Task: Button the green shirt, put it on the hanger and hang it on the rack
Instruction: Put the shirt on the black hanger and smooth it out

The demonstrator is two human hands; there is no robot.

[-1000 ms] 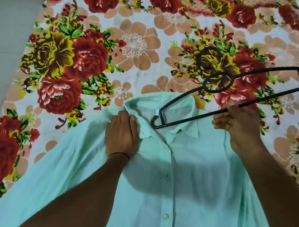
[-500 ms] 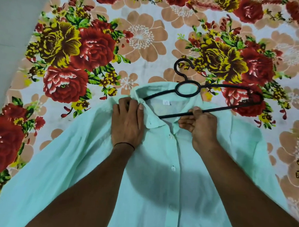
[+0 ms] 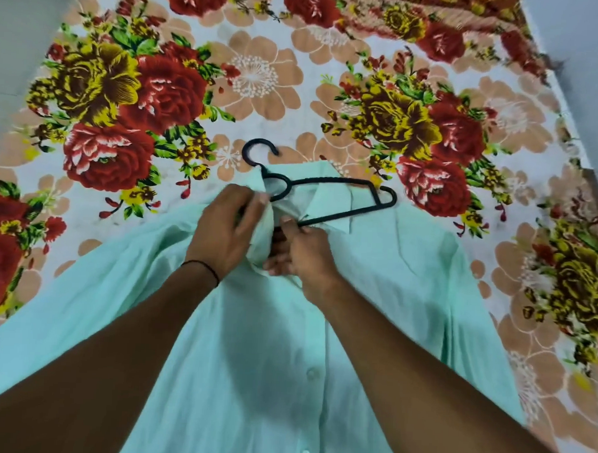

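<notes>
Pale green buttoned shirt [image 3: 284,379] lies on the flowered bedsheet [image 3: 256,77], thin black plastic hanger [image 3: 326,186] half inside its collar. Left hand [image 3: 222,230] pinches cloth beside the hanger's neck; right hand [image 3: 299,257] grips its lower bar. Forcing the exposed arm in could strain a button.

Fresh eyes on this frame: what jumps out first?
The loud floral bedsheet of red and yellow roses fills the background. Across it, bottom centre, lies the mint green shirt. At its collar the left hand pinches fabric while the right hand grips the black hanger, partly tucked into the neck, hook pointing away.
</notes>
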